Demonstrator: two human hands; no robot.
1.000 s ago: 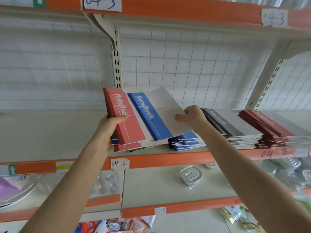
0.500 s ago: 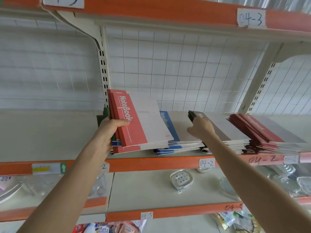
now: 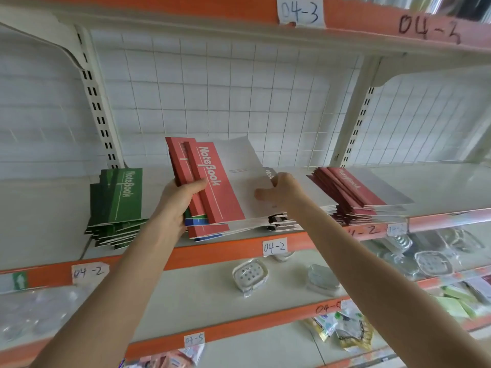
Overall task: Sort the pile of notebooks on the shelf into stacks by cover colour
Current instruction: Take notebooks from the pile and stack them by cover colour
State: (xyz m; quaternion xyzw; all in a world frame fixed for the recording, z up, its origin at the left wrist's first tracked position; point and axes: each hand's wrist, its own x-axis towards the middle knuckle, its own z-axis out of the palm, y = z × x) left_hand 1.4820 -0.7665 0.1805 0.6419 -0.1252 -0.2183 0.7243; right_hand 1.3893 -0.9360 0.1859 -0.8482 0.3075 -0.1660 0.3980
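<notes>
Red-topped paper notebook pile (image 3: 212, 192) on cream, orange-edged metal shelf (image 3: 53, 221) is gripped by left hand (image 3: 175, 205) and pinched by right hand (image 3: 281, 192); white wire-grid back panel (image 3: 239, 102) is seen behind the pile.

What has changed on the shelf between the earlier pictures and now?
The right hand laid the blue notebook on its stack, reached to the black stack, then came back left and now grips the edge of the top red notebook. The left hand still holds the mixed pile; the red stack stays put.
</notes>
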